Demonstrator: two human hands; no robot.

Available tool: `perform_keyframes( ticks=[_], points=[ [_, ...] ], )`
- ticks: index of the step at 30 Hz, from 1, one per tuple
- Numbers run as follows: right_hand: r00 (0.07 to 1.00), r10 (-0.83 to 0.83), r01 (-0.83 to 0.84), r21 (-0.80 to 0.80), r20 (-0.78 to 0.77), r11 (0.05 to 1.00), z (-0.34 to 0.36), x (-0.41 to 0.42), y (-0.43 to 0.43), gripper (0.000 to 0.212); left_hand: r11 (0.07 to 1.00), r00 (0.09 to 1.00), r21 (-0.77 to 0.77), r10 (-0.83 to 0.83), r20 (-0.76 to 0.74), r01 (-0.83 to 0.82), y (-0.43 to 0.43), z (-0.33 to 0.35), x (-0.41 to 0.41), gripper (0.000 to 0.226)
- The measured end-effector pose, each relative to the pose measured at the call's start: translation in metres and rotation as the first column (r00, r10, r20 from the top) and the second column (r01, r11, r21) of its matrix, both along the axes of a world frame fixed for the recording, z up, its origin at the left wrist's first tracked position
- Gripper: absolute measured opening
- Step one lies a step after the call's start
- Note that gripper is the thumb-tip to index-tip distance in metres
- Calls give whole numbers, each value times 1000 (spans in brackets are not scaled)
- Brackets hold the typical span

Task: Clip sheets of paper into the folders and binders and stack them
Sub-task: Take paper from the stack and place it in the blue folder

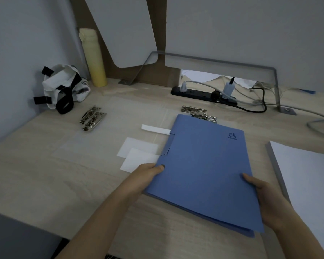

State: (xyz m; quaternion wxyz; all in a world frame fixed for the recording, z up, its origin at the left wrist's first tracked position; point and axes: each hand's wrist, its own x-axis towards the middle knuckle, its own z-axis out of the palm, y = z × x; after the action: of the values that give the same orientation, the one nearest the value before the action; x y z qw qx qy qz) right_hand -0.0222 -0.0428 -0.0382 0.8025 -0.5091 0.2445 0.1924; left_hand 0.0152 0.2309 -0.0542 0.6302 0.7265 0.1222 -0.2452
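Observation:
A closed blue folder [204,165] with a dark logo near its far right corner lies slanted on the wooden desk [54,174]. My left hand [148,172] grips its left edge, thumb on top. My right hand [264,191] holds its right edge near the front corner. A stack of white paper [307,176] sits at the right. Metal binder clips [92,117] lie in a pile at the left, and two more metal clips [196,111] lie just beyond the folder's far edge.
Two small white paper pieces [138,154] and a white strip [155,129] lie left of the folder. A yellow bottle [94,58], a white bag [62,86], a black power strip [200,94] with cables and a metal frame [275,81] stand at the back.

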Motion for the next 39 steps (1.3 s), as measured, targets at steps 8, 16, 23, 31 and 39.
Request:
perform_keyframes(
  ticks=[8,16,23,31,39],
  points=[
    [1000,-14,16,-201,12,980,5,-3,5,25,998,998,17,65,-8,-65,-5,3,-6,25],
    [983,92,49,-712,158,700,15,-13,0,24,991,992,-38,128,0,-128,-9,3,-18,15],
    [998,54,-13,-632,45,774,20,-11,-12,31,988,992,-87,128,5,-127,-19,5,-28,14],
    [996,71,-27,-540,61,841,20,-8,-23,21,989,997,-136,58,-42,-63,-29,3,-29,11],
    [992,44,12,-445,116,896,6,-16,-19,22,982,988,184,-68,139,42,-27,22,-9,31]
  ],
)
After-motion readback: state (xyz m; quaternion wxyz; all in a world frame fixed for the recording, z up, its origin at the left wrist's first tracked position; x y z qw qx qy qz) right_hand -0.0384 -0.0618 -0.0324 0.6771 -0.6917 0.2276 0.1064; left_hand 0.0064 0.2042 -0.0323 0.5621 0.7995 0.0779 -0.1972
